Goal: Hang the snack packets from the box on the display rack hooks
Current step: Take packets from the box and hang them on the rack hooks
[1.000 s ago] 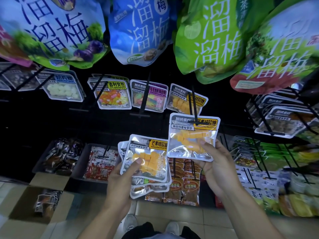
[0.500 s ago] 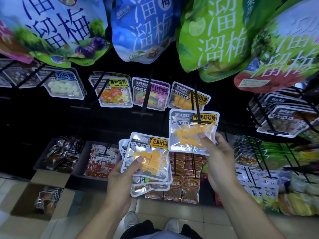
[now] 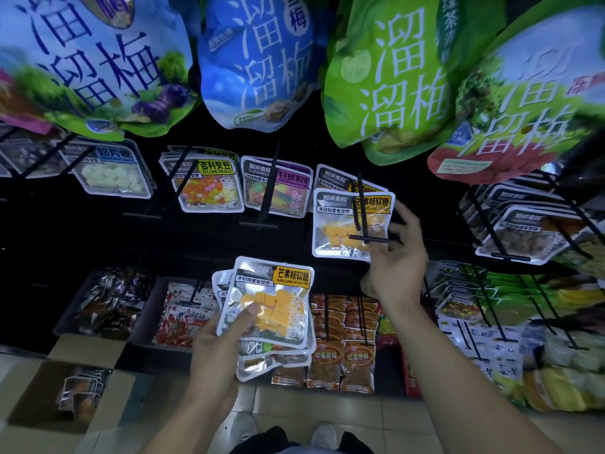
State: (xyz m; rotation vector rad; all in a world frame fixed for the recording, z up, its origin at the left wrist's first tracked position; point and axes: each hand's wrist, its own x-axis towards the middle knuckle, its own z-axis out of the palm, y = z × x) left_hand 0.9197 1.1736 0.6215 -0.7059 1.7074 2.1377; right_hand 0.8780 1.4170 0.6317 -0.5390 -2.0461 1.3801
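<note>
My left hand (image 3: 216,348) grips a small stack of silver mango-candy packets (image 3: 275,303), thumb pressed on the top one. Up and to the right, another mango packet (image 3: 343,224) hangs on a black rack hook (image 3: 360,204), in front of more packets of the same kind. My right hand (image 3: 397,260) is at that packet's right edge with its fingers spread and loose, fingertips close to the edge and the hook's end bar. An open cardboard box (image 3: 29,394) sits on the floor at lower left with several packets inside.
Big plum-snack bags (image 3: 386,77) hang overhead in a row. Neighbouring hooks carry jelly-bean packets (image 3: 209,185) and gummy-worm packets (image 3: 278,188). Black trays of snacks (image 3: 101,303) sit lower left, and orange packets (image 3: 340,348) hang below my hands. More hooks crowd the right side.
My right hand carried the mango packet up and back onto the hook, then loosened its fingers from it. My left hand kept its stack almost still.
</note>
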